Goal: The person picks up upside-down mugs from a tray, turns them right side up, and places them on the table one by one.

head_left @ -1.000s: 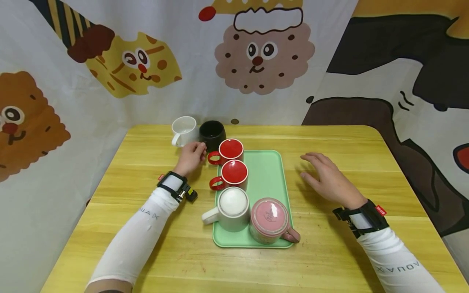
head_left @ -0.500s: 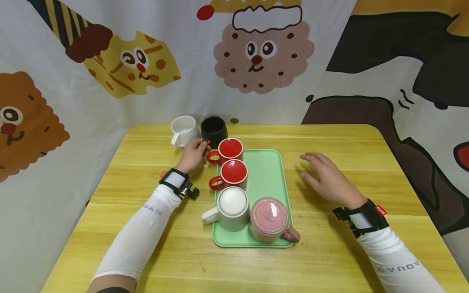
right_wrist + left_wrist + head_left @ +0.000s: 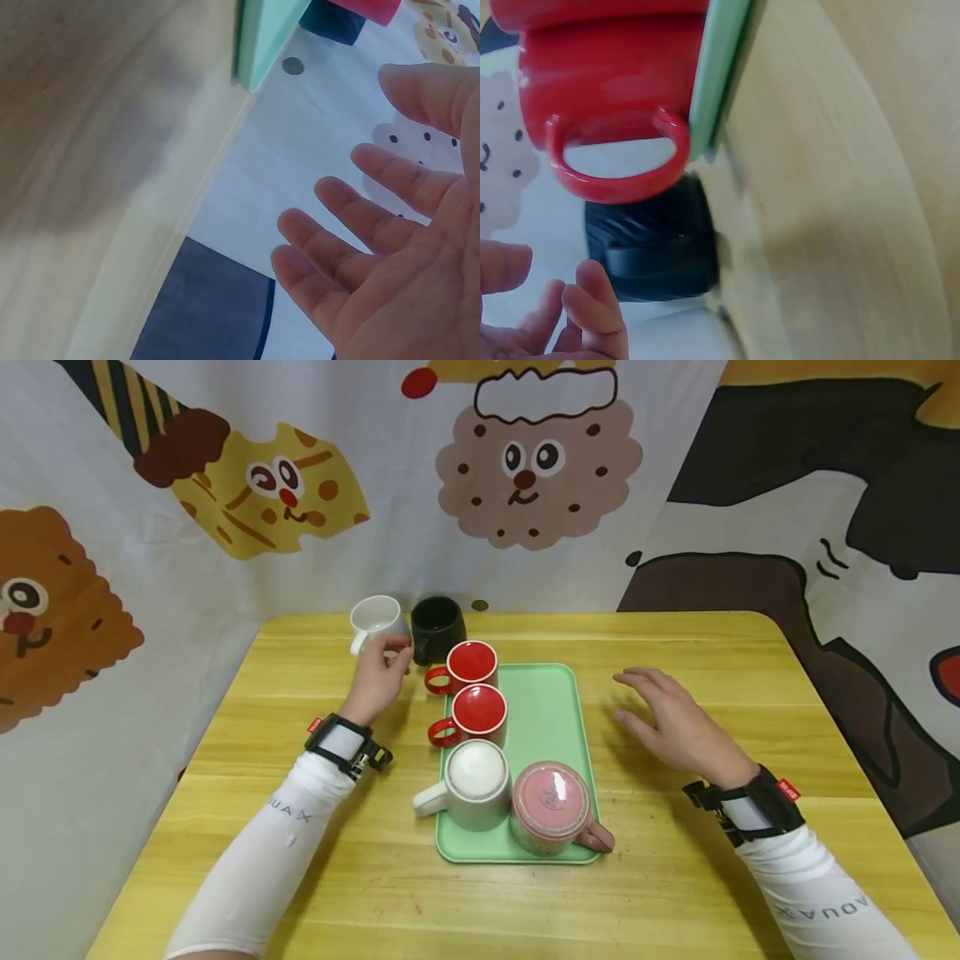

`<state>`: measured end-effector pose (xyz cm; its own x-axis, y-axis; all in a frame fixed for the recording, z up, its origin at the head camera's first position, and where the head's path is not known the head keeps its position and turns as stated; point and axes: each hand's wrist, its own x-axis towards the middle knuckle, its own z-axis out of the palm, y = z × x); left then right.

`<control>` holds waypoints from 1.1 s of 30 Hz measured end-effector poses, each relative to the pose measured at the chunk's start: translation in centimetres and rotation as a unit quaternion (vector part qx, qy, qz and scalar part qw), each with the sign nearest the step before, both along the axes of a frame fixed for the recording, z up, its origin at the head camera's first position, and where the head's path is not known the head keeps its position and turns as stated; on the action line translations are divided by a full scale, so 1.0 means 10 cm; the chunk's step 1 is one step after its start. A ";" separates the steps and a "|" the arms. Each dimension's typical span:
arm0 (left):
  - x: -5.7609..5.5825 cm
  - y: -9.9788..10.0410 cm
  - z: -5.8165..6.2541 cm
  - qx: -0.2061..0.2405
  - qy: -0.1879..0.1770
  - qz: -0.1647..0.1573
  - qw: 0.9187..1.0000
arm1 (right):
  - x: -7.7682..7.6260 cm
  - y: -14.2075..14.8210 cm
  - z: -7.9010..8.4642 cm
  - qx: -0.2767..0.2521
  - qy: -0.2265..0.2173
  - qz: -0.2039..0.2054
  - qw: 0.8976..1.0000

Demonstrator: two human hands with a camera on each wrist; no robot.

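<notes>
In the head view my left hand (image 3: 378, 677) hovers in front of the white mug (image 3: 378, 618) and the black mug (image 3: 437, 628), hiding part of the white one. Its fingers are loosely bent with the thumb apart and nothing between them. The left wrist view shows the black mug's handle (image 3: 649, 257) just beyond the fingertips (image 3: 592, 300), apart from them. My right hand (image 3: 678, 727) is held to the right of the green tray (image 3: 540, 693), fingers extended and holding nothing.
Two red mugs (image 3: 478, 710) stand along the tray's left side, handles pointing left. Nearer, an upside-down white mug (image 3: 477, 785) and an upside-down pink mug (image 3: 551, 810) sit on the tray. The pink handle juts past its right edge. A patterned curtain (image 3: 525, 577) hangs behind the table.
My left hand pulled the black mug's handle, shifting the mug slightly back and right, then let go and drew away left. The right hand has stayed put.
</notes>
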<state>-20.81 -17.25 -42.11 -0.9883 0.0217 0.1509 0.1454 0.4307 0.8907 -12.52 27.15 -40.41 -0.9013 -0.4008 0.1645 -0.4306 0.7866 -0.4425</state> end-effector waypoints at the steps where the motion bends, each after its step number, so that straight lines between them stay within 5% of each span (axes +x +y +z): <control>1: 0.03 0.00 0.03 -0.003 0.003 -0.003 1.000 | 0.01 -0.01 0.02 0.001 -0.004 -0.001 1.000; 8: 0.23 0.01 0.21 -0.052 0.032 -0.042 0.997 | 0.20 -0.06 0.21 0.006 -0.052 0.013 0.999; 16: 0.50 0.02 0.39 -0.089 0.027 -0.090 0.992 | 0.48 -0.10 0.33 -0.017 -0.137 0.102 0.985; 25: 0.75 -0.01 0.41 -0.181 0.022 -0.142 0.973 | 0.76 -0.25 0.19 -0.051 -0.239 0.187 0.952; 33: 0.86 -0.01 0.38 -0.198 0.012 -0.166 0.966 | 0.84 -0.31 0.00 -0.114 -0.248 0.239 0.932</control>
